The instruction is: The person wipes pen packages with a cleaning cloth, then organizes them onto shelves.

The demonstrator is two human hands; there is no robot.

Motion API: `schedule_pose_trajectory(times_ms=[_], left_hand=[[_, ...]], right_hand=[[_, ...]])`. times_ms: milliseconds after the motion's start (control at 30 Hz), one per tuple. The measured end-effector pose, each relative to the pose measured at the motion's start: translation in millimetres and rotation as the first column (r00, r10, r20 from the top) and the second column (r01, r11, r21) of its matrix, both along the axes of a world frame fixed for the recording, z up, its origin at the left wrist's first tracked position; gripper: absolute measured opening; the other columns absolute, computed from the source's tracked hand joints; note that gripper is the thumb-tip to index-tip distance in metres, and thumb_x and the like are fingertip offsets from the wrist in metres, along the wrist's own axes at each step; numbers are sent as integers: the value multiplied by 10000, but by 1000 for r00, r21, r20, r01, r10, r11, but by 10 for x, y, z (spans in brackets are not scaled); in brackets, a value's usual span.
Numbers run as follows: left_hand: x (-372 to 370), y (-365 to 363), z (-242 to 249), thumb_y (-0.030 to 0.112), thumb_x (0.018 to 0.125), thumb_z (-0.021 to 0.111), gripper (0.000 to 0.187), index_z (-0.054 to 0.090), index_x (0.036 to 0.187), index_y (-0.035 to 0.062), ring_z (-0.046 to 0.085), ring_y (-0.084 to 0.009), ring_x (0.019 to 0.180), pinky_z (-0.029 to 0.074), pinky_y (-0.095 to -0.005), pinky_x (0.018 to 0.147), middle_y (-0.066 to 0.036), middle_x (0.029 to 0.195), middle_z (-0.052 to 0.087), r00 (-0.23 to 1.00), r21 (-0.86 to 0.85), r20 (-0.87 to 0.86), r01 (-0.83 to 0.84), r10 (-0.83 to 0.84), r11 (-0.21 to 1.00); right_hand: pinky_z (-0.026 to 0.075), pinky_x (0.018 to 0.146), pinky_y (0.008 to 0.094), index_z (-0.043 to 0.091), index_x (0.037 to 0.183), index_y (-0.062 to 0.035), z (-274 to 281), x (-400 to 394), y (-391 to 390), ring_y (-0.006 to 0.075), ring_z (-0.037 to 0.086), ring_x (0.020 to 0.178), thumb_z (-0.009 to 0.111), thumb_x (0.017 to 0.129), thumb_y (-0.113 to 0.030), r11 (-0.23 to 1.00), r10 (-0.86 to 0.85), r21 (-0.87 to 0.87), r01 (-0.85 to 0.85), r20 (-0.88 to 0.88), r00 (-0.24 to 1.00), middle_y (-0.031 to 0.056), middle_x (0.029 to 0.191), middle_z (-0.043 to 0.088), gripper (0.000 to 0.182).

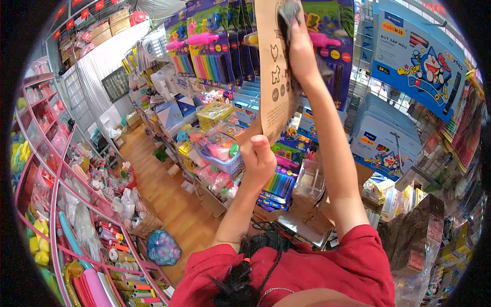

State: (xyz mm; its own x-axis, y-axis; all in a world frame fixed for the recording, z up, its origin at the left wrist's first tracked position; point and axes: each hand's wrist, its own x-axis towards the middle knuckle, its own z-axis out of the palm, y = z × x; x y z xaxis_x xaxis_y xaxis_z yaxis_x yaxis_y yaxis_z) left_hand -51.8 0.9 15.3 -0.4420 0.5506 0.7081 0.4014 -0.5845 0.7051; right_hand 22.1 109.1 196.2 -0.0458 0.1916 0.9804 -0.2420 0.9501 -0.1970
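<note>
Brown card (276, 102) is upright in mid-scene, in front of the hanging marker packs (210, 51); left hand (257, 161) is at its lower end, fingers curled and apparently clamped on the edge, far side hidden; right hand (303, 56) is higher, to the right, fingers closed on a grey cloth (289, 16) against the card's upper part; exact fingertip contact can't be told.

Step looks like wiping; done well, the left grip should be firm but light, since card likely bends under a push; cloth is best laid flat, with even strokes running away from the held edge; the right forearm should clear the crayon packs (417, 66) on the right; a hard rub could crease the card.
</note>
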Motion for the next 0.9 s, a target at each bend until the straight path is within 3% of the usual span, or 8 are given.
schedule_pose_trajectory(times_ms=[167,233,333,433,500,567,767,900], left_hand=[[130,-99,272,348,965,290,401,388,829,-16,398,-154,733,312,-317,631,-95,801,418,964,112,129,-247,232,963],[83,-83,324,336,965,302,416,383,730,3,383,-131,650,294,-315,564,-61,690,420,957,198,202,-248,208,948],[-29,-72,329,350,963,312,446,387,677,16,368,-103,608,299,-304,534,-15,643,417,972,265,233,-26,-38,964],[43,-164,252,444,936,332,450,423,973,5,463,-112,797,394,-261,652,-54,904,471,963,176,266,-15,-33,984],[91,-242,329,474,927,336,498,452,1051,6,493,-103,829,424,-236,660,-55,958,496,974,196,211,40,-82,980],[138,-259,445,473,928,329,489,484,998,15,484,-83,761,412,-220,599,-35,893,505,975,299,157,104,-156,949],[144,-290,462,434,946,314,492,516,776,19,411,-66,588,301,-220,460,20,709,487,990,309,100,63,-98,949],[142,-275,524,401,955,322,480,519,771,3,465,-84,644,355,-223,519,-4,725,513,997,362,73,-25,-2,932]], right_hand=[[-18,1070,453,114,1402,-60,-1098,-200,-382,285,41,1359,253,926,-160,956,-37,-280,83,167,985,128,1463,119,506],[-26,1062,479,136,1408,-86,-1256,-258,-633,313,31,1359,319,901,-245,991,31,-136,-7,179,983,121,1471,101,562],[17,1065,489,299,1372,-153,-912,-194,-755,325,115,1347,372,881,-271,962,-213,215,166,218,952,109,1453,187,510],[78,1063,499,390,1329,-251,-350,-248,-662,296,178,1338,459,838,-248,875,-339,398,274,100,936,92,1438,237,496],[72,1060,511,348,1350,-195,-16,-297,-481,309,168,1337,407,877,-238,836,-350,438,329,-35,936,104,1444,213,479],[132,1073,334,322,1323,-8,273,-268,-429,299,187,1322,288,915,-135,668,-542,471,576,-222,811,163,1414,246,428],[129,1074,349,284,1355,-47,173,-216,133,296,186,1330,287,938,-248,999,-23,28,24,-37,999,162,1413,256,463],[32,1055,505,189,1394,-85,-555,-276,-83,296,112,1349,233,945,-254,979,-124,-152,136,89,988,107,1459,154,482]])
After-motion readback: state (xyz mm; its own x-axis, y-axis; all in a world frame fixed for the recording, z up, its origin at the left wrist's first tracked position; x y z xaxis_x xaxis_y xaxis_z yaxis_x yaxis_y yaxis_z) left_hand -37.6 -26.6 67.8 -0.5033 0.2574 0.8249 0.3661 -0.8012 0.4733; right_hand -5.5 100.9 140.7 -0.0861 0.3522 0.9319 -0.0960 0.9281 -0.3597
